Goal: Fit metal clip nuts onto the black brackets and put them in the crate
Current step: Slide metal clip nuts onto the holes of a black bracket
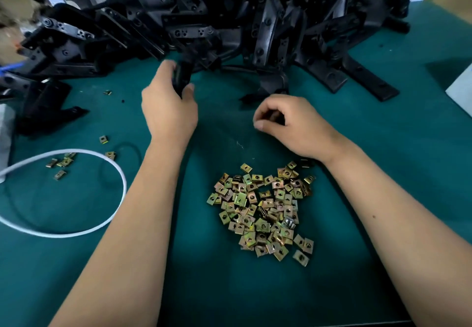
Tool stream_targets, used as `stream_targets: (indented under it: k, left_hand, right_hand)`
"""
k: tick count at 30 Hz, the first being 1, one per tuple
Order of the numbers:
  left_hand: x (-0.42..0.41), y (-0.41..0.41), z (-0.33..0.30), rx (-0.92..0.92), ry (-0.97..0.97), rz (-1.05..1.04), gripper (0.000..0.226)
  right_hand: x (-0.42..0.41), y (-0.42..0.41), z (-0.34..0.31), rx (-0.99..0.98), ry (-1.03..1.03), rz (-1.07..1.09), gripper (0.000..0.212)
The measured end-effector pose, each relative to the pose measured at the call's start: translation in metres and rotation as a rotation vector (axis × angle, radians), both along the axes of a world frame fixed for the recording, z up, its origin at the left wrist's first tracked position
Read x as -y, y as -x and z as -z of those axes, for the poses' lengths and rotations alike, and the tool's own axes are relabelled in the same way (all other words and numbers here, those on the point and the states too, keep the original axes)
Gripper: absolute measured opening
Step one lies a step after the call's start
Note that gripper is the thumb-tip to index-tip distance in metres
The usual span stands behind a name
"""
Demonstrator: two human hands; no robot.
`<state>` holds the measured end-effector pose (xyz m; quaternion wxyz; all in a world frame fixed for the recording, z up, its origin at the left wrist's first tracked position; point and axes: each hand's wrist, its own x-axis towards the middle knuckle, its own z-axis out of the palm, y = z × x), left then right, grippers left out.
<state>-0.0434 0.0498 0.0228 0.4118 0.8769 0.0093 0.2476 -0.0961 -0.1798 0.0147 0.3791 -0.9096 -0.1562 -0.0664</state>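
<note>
The left hand [169,108] is gripping a black bracket [181,77] at the near edge of the bracket pile [229,20], fingers and thumb curling round it, while the right hand [288,124] is hovering over the green mat [255,288] with its fingers curled inward; something small and dark seems to be sitting inside that curl, but whether it is pinching a clip nut cannot be told from here. The main risk, as a judgement, is that the bracket is snagging on its tangled neighbours: pulling it free could be dragging others forward and sending them sliding toward the hands. A second risk is the nut going on crooked or slipping out of the fingertips, since the nuts are small and flat and the bracket edge is partly hidden under the left thumb. The heap of clip nuts [263,214] is lying on the mat nearer the body than both hands, just behind the right wrist and between the two forearms, so a forearm sweeping back could be scattering it. A few stray nuts [61,163] are lying well out to the left of the left forearm, inside a loop of white cable [117,173]. The pile is stretching across beyond both hands. No crate is showing anywhere.
</note>
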Motion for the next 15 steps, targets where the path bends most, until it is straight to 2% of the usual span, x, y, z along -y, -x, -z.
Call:
stream_targets:
  k: [3,5,10,12,14,15]
  left_hand:
    - [0.001,0.003,0.0,-0.027,-0.172,-0.078,0.022]
    - [0.006,0.006,-0.003,-0.032,-0.286,-0.083,0.024]
    - [0.011,0.01,-0.003,-0.061,-0.311,0.024,0.067]
    - [0.015,0.01,0.0,-0.068,-0.335,0.097,0.059]
    - [0.018,0.007,0.002,-0.081,-0.341,0.141,0.044]
    - [0.019,0.005,0.003,-0.093,-0.327,0.168,0.044]
  right_hand:
    - [-0.001,-0.002,0.006,0.047,-0.058,0.075,0.009]
    - [0.001,-0.004,0.008,0.036,-0.18,0.118,0.011]
    - [0.008,-0.008,0.007,-0.032,-0.63,0.156,0.022]
    - [0.009,-0.007,0.007,-0.104,-0.732,0.119,0.024]
    - [0.011,-0.007,0.007,-0.159,-0.772,0.093,0.026]
    - [0.011,-0.006,0.007,-0.173,-0.778,0.085,0.029]
